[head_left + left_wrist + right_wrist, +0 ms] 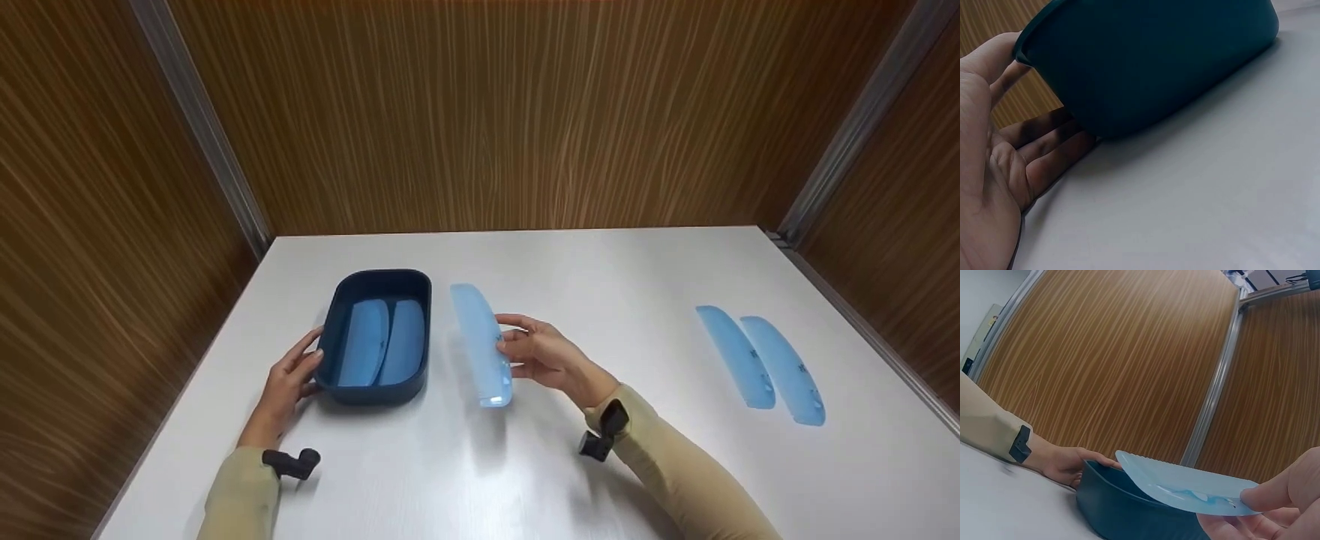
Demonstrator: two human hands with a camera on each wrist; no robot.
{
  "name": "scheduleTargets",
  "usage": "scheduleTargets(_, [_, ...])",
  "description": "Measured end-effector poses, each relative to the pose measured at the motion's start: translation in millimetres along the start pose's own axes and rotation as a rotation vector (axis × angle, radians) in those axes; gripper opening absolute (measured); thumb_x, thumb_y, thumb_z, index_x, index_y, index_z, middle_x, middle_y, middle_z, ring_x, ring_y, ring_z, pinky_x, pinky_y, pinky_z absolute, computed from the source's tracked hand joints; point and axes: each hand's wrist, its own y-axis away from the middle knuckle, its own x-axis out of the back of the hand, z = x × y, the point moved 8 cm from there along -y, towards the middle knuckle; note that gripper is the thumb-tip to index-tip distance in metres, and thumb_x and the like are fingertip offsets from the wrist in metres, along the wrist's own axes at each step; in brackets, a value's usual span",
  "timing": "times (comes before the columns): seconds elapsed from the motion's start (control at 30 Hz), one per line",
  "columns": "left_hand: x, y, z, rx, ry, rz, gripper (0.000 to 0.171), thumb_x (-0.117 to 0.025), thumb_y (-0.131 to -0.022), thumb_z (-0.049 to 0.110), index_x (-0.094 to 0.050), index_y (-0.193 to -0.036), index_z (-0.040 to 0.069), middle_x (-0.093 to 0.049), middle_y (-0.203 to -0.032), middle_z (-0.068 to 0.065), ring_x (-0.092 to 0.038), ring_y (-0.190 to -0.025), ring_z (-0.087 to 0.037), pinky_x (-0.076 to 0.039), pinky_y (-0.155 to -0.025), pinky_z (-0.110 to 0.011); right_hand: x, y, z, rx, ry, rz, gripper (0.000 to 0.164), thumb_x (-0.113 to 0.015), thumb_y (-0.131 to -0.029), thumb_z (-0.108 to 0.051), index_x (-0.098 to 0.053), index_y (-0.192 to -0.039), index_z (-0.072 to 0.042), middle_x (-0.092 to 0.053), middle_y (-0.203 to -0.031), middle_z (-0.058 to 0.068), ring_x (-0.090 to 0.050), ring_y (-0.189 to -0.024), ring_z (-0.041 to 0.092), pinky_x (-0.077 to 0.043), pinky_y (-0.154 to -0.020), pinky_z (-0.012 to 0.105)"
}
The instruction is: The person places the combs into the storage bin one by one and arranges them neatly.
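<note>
The right hand (551,356) pinches a blue comb (478,337) just left of its fingertips, above the table (615,285). The left hand (285,386) grips the box (379,394), thumb at the rim; inside, right of those fingers, lie two combs (365,341). Two more combs (739,356) lie well right of the right fingers.

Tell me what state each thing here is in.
Container: upright, uncovered.
Left inner comb: lying inside container.
Right inner comb: lying alongside.
Held comb: raised above table.
Left loose comb: lying on table.
Right loose comb: lying on table.
Left hand: touching container's side.
Right hand: pinching held comb.
</note>
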Motion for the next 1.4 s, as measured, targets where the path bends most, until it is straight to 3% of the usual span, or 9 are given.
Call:
scheduleTargets(0.3, [-0.1,-0.1,0.3,0.011,0.016,-0.013,0.055,-0.057,-0.092,0.037,-0.038,-0.143,0.028,-0.047,-0.134,-0.017,-0.047,-0.121,-0.03,-0.048,-0.083,-0.031,-16.7,-10.2,5.1,-0.039,-0.076,-0.042,0.055,-0.064,-0.083,0.003,-0.045,-0.134,-0.008,-0.057,-0.098,0.009,-0.059,-0.085,0.022,-0.051,-0.071,0.037])
scheduleTargets(0.53, [-3.2,1.3,1.3,0.009,0.034,-0.016,0.055,-0.056,-0.093,0.036,-0.037,-0.143,0.027,-0.047,-0.133,-0.018,-0.046,-0.121,-0.03,-0.048,-0.083,-0.031,-26.7,-18.6,5.6,-0.07,-0.122,-0.061,0.055,-0.065,-0.085,0.0,-0.045,-0.135,-0.01,-0.057,-0.118,0.015,-0.059,-0.089,0.023,-0.051,-0.075,0.036])
scheduleTargets(0.93, [-0.9,0.4,2.4,-0.014,0.018,-0.004,0.054,-0.056,-0.093,0.034,-0.037,-0.143,0.025,-0.048,-0.131,-0.019,-0.049,-0.118,-0.031,-0.049,-0.083,-0.032,-52.0,-34.5,14.8,-0.102,-0.171,-0.01,0.056,-0.066,-0.081,0.004,-0.046,-0.132,-0.008,-0.051,-0.124,0.022,-0.057,-0.097,0.028,-0.05,-0.078,0.04])
scheduleTargets(1.4, [1.5,1.0,2.3,-0.025,0.033,0.006,0.053,-0.057,-0.093,0.033,-0.039,-0.142,0.023,-0.05,-0.129,-0.02,-0.052,-0.114,-0.03,-0.05,-0.08,-0.032,-73.3,-53.7,15.7,-0.101,-0.178,0.036,0.055,-0.064,-0.081,0.008,-0.048,-0.131,-0.01,-0.052,-0.12,0.021,-0.058,-0.09,0.027,-0.051,-0.077,0.04])
